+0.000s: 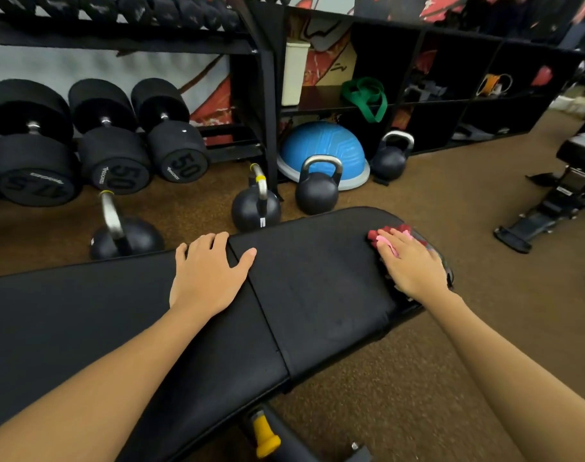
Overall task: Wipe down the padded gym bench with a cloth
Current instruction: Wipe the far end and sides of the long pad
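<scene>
The black padded bench (317,278) runs across the room in two pads with a seam between them, standing on brown speckled flooring (434,378). The left hand (206,278) lies flat on the long pad right beside that seam, fingers spread and straight, thumb reaching over onto the shorter pad; it grasps nothing. The right hand (411,261) presses, fingers straight, on a red and pink cloth (389,238) at the far rounded end of the short pad, the cloth poking out beyond the fingertips and mostly hidden under the palm.

Just behind the bench, three black kettlebells (255,208) sit on the floor close to its far edge, two of them with yellow bands on the handles, and a fourth stands further back by the shelving. A blue balance dome (321,148) leans at the foot of a black cubby shelf (451,78), where a green resistance band (364,95) hangs over a ledge. To the left, a rack holds big black dumbbells (111,145), two marked 50. Another bench (557,195) stands well apart on the right. Under the near edge of the padded bench, a yellow adjustment knob (264,435) sticks out of the frame.
</scene>
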`<state>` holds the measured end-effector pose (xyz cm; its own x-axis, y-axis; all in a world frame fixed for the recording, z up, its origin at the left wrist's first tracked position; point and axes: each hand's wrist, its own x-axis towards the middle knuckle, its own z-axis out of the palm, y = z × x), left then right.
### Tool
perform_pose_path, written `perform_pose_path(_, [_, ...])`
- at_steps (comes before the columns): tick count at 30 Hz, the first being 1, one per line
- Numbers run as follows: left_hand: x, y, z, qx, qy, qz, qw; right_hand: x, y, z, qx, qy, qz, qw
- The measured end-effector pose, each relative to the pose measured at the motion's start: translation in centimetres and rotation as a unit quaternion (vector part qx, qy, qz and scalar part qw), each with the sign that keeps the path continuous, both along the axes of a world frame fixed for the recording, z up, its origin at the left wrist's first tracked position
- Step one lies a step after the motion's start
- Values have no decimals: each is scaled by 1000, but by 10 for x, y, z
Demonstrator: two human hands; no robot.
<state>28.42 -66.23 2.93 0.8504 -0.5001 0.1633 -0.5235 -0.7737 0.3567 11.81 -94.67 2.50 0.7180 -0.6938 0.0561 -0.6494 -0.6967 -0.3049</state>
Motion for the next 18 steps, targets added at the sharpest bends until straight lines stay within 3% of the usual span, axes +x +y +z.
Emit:
perform_pose_path(6, [-8, -6, -3, 30, 3, -1, 1000, -2, 4, 4, -22, 10, -81, 996])
perform_pose_path(13, [-5, 3, 0, 62, -18, 1, 998, -8, 60, 2, -8, -9, 65, 998])
perform_pose_path(18, [-9, -1, 1, 62, -25, -5, 998, -42, 48, 6, -13, -31, 71, 997])
